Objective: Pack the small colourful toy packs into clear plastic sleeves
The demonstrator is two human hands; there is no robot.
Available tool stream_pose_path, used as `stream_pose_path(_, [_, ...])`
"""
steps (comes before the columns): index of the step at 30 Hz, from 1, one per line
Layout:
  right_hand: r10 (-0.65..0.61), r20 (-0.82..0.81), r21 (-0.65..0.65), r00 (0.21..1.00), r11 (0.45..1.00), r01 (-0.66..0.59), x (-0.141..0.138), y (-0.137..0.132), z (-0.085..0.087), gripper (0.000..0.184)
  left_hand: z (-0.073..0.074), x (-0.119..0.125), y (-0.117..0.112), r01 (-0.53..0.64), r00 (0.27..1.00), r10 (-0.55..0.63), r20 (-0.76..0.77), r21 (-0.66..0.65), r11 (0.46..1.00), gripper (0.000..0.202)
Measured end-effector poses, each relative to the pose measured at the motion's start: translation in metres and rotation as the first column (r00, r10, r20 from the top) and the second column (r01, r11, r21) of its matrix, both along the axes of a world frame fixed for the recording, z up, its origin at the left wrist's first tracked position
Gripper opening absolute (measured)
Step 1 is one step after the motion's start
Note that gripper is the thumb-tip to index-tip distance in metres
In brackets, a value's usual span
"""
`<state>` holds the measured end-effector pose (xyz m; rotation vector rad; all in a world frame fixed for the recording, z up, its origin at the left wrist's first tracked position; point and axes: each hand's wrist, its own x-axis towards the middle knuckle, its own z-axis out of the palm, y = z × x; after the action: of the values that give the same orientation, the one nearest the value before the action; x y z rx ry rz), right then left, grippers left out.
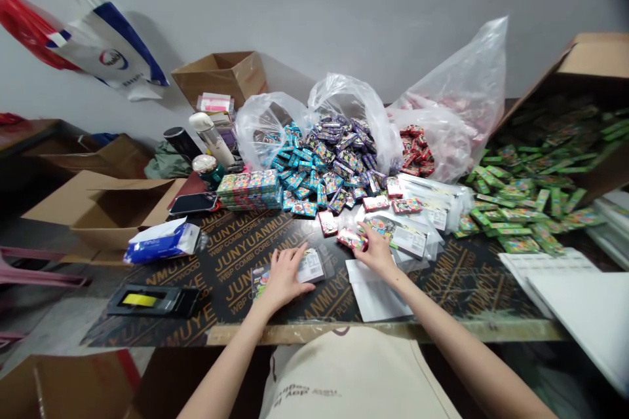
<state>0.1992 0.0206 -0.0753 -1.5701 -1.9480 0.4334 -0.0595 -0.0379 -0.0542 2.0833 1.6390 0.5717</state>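
My left hand [285, 275] lies spread over a flat, clear-wrapped printed pack [312, 264] with a barcode label, thumb and fingers apart on it. My right hand [377, 250] pinches one end of a small red printed box [350, 239], just above the table. Close by are more small red boxes [376, 203] and one standing at an angle [327, 223]. Beneath and beside my right hand lie clear-wrapped printed packs [410, 239] and a white folded sheet [373, 294]. My right wrist covers part of that sheet.
Blue boxes [296, 180], purple boxes [344, 144] and red boxes [417, 147] spill from plastic bags. Green boxes [521, 209] pour from a carton [597, 55] at right. A wrapped stack [249, 188], phone [192, 203], wipes pack [162, 240] and black tray [153, 301] sit left.
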Motion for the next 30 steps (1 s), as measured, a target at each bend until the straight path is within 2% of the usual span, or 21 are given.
stream_pose_path(2, [0.039, -0.141, 0.049, 0.989, 0.998, -0.032, -0.008, -0.006, 0.011, 0.063, 0.007, 0.015, 0.003, -0.108, 0.972, 0.111, 0.209, -0.023, 0.994, 0.071])
stream_pose_path(3, [0.067, -0.202, 0.078, 0.977, 0.996, -0.052, -0.014, -0.011, 0.017, 0.063, 0.011, 0.025, 0.006, -0.151, 0.917, 0.171, 0.361, -0.082, 0.985, 0.061])
stream_pose_path(4, [0.101, -0.247, 0.099, 0.964, 0.992, -0.079, -0.021, -0.018, 0.025, 0.063, 0.015, 0.035, 0.008, -0.164, 0.820, 0.234, 0.522, -0.178, 0.970, 0.053])
stream_pose_path(5, [0.139, -0.276, 0.109, 0.951, 0.988, -0.113, -0.028, -0.025, 0.032, 0.062, 0.018, 0.044, 0.011, -0.132, 0.693, 0.295, 0.657, -0.287, 0.949, 0.047])
stream_pose_path(7, [0.228, -0.293, 0.098, 0.929, 0.973, -0.208, -0.038, -0.037, 0.046, 0.061, 0.024, 0.057, 0.016, -0.015, 0.461, 0.398, 0.793, -0.441, 0.897, 0.041])
stream_pose_path(8, [0.271, -0.288, 0.091, 0.919, 0.962, -0.255, -0.040, -0.042, 0.051, 0.064, 0.026, 0.061, 0.018, 0.029, 0.397, 0.429, 0.811, -0.479, 0.878, 0.039])
stream_pose_path(9, [0.311, -0.273, 0.088, 0.910, 0.950, -0.298, -0.040, -0.045, 0.056, 0.068, 0.028, 0.063, 0.019, 0.055, 0.372, 0.446, 0.814, -0.499, 0.865, 0.037])
stream_pose_path(13, [0.474, -0.190, 0.092, 0.860, 0.881, -0.465, -0.031, -0.048, 0.067, 0.085, 0.031, 0.058, 0.017, 0.147, 0.432, 0.430, 0.793, -0.532, 0.834, 0.028])
stream_pose_path(15, [0.539, -0.177, 0.083, 0.823, 0.842, -0.533, -0.027, -0.047, 0.068, 0.085, 0.031, 0.053, 0.015, 0.192, 0.475, 0.402, 0.783, -0.538, 0.821, 0.028])
stream_pose_path(17, [0.538, -0.173, 0.085, 0.825, 0.842, -0.532, -0.025, -0.046, 0.065, 0.080, 0.030, 0.045, 0.012, 0.215, 0.511, 0.373, 0.775, -0.535, 0.817, 0.029])
stream_pose_path(18, [0.513, -0.164, 0.085, 0.843, 0.858, -0.506, -0.023, -0.045, 0.062, 0.077, 0.029, 0.039, 0.011, 0.187, 0.565, 0.332, 0.755, -0.509, 0.840, 0.031])
stream_pose_path(20, [0.444, -0.123, 0.083, 0.887, 0.896, -0.437, -0.020, -0.041, 0.051, 0.071, 0.022, 0.023, 0.008, 0.055, 0.777, 0.198, 0.597, -0.378, 0.924, 0.050])
stream_pose_path(21, [0.414, -0.095, 0.081, 0.905, 0.910, -0.407, -0.017, -0.037, 0.045, 0.069, 0.017, 0.014, 0.007, -0.005, 0.893, 0.128, 0.432, -0.274, 0.962, 0.067])
stream_pose_path(22, [0.393, -0.066, 0.079, 0.917, 0.918, -0.388, -0.015, -0.034, 0.037, 0.069, 0.012, 0.006, 0.005, -0.030, 0.970, 0.071, 0.234, -0.172, 0.985, 0.083])
stream_pose_path(23, [0.384, -0.039, 0.078, 0.923, 0.922, -0.380, -0.013, -0.030, 0.030, 0.070, 0.007, -0.001, 0.004, -0.022, 0.998, 0.028, 0.054, -0.097, 0.995, 0.096])
stream_pose_path(25, [0.394, 0.008, 0.068, 0.919, 0.917, -0.393, -0.011, -0.024, 0.017, 0.077, -0.001, -0.009, 0.000, 0.036, 0.991, -0.043, -0.130, -0.052, 0.998, 0.105])
stream_pose_path(27, [0.417, 0.037, 0.047, 0.908, 0.907, -0.418, -0.012, -0.022, 0.010, 0.082, -0.003, -0.010, -0.003, 0.086, 0.985, -0.089, -0.150, -0.022, 0.996, 0.105])
stream_pose_path(30, [0.491, 0.017, 0.002, 0.871, 0.871, -0.491, -0.013, -0.023, 0.013, 0.086, 0.002, -0.003, -0.005, 0.117, 0.988, -0.113, -0.102, 0.031, 0.993, 0.107])
